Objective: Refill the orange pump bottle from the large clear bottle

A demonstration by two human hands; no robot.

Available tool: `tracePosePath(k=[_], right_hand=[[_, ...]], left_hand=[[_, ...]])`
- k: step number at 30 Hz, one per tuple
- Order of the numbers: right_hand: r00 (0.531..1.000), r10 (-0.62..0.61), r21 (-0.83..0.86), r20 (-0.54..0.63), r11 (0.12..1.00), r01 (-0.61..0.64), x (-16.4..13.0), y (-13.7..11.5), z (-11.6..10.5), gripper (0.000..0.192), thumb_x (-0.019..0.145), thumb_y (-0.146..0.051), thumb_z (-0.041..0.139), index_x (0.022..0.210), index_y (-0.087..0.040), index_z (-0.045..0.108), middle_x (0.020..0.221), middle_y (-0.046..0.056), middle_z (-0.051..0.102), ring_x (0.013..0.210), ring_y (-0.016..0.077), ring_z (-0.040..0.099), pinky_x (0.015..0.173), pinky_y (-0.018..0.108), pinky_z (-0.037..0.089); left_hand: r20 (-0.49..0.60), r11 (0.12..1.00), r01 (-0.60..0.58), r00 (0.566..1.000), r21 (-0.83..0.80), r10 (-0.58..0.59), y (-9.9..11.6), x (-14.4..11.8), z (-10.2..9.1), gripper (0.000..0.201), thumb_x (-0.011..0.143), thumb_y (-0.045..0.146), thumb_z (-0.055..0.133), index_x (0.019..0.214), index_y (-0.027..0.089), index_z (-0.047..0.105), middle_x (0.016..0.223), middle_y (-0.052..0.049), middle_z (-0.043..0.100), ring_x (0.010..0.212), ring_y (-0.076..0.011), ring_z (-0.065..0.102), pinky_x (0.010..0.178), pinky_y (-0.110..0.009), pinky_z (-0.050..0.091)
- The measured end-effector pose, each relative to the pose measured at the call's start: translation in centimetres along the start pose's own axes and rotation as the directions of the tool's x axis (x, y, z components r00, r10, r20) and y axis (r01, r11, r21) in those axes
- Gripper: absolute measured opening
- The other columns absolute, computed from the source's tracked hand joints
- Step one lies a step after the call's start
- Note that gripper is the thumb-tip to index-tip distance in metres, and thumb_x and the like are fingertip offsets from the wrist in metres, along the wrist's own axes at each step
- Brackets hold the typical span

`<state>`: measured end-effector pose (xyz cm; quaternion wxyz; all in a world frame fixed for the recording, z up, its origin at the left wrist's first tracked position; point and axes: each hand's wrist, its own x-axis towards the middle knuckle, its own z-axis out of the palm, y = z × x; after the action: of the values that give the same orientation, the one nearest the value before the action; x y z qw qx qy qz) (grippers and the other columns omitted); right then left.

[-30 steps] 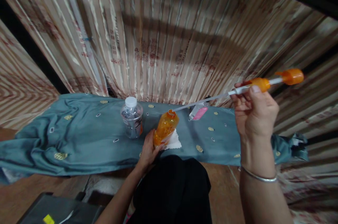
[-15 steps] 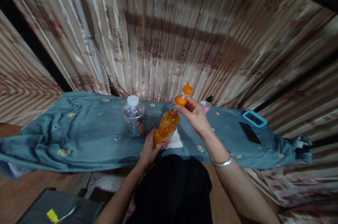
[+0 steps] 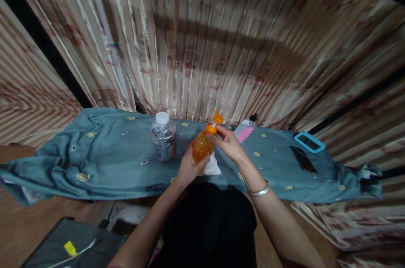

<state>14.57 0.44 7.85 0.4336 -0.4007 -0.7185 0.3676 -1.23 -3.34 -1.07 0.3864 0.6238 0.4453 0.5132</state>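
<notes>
An orange see-through bottle [image 3: 202, 148] leans to the right in front of me, its body gripped by my left hand [image 3: 189, 164]. At the bottle's neck, the fingers of my right hand [image 3: 228, 143] are closed round the orange pump top [image 3: 211, 128]. The pump's orange head sticks up above the collar. Beneath the bottle lies a white cloth or tissue [image 3: 212, 166], partly covered. To the left stands a clear plastic bottle [image 3: 163, 141] with a white cap.
A clear and pink bottle with a black top [image 3: 246, 129] lies behind my right hand. Farther right are a blue-framed device [image 3: 309, 142] and a dark phone [image 3: 303, 159]. The teal cloth [image 3: 110, 167] covers the surface, with a striped curtain [image 3: 196, 49] behind.
My right hand has brought the pump top down onto the bottle's neck, where it was held above before. My left hand has shifted higher on the bottle.
</notes>
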Motion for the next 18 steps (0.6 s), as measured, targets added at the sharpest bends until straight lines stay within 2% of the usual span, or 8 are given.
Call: tracePosePath(k=[4, 10, 16, 18], right_hand=[[0.999, 0.007, -0.006, 0.053, 1.0, -0.007, 0.52, 0.04, -0.39, 0.035, 0.09, -0.044, 0.061, 0.111, -0.016, 0.062, 0.114, 0.006, 0.064, 0.104, 0.0197, 0.062, 0.093, 0.044, 0.051], [0.993, 0.008, -0.005, 0.115, 1.0, -0.007, 1.09, 0.37, -0.87, 0.032, 0.09, -0.043, 0.062, 0.107, -0.016, 0.063, 0.107, 0.005, 0.065, 0.097, 0.0178, 0.063, 0.088, 0.041, 0.053], [0.998, -0.018, 0.031, 0.067, 0.999, 0.016, 0.8, 0.62, -0.51, 0.041, 0.09, -0.042, 0.062, 0.123, -0.018, 0.057, 0.123, 0.008, 0.06, 0.109, 0.0212, 0.06, 0.094, 0.046, 0.051], [0.997, -0.016, 0.038, 0.077, 0.999, 0.013, 0.85, 0.77, -0.41, 0.04, 0.09, -0.042, 0.062, 0.122, -0.018, 0.057, 0.123, 0.008, 0.06, 0.109, 0.0213, 0.06, 0.094, 0.046, 0.051]], left_hand=[[-0.052, 1.0, 0.004, 0.999, -0.011, -0.005, -0.48, 0.59, 0.11, 0.072, 0.074, 0.035, 0.074, 0.137, 0.018, 0.045, 0.135, -0.013, 0.061, 0.125, -0.0294, 0.058, 0.109, -0.046, 0.043], [-0.026, 0.997, 0.037, 0.999, -0.07, -0.039, -0.75, 0.9, -0.23, 0.065, 0.074, 0.031, 0.075, 0.133, 0.018, 0.049, 0.128, -0.012, 0.065, 0.119, -0.029, 0.062, 0.105, -0.046, 0.047], [-0.021, 0.992, 0.05, 0.998, -0.114, -0.052, -0.92, 0.73, 0.24, 0.064, 0.072, 0.028, 0.078, 0.129, 0.018, 0.051, 0.123, -0.011, 0.068, 0.115, -0.0284, 0.065, 0.102, -0.045, 0.05], [-0.031, 0.992, 0.046, 0.998, -0.116, -0.05, -0.9, 0.72, 0.26, 0.063, 0.072, 0.026, 0.077, 0.129, 0.019, 0.051, 0.122, -0.01, 0.068, 0.112, -0.0273, 0.066, 0.102, -0.044, 0.051]])
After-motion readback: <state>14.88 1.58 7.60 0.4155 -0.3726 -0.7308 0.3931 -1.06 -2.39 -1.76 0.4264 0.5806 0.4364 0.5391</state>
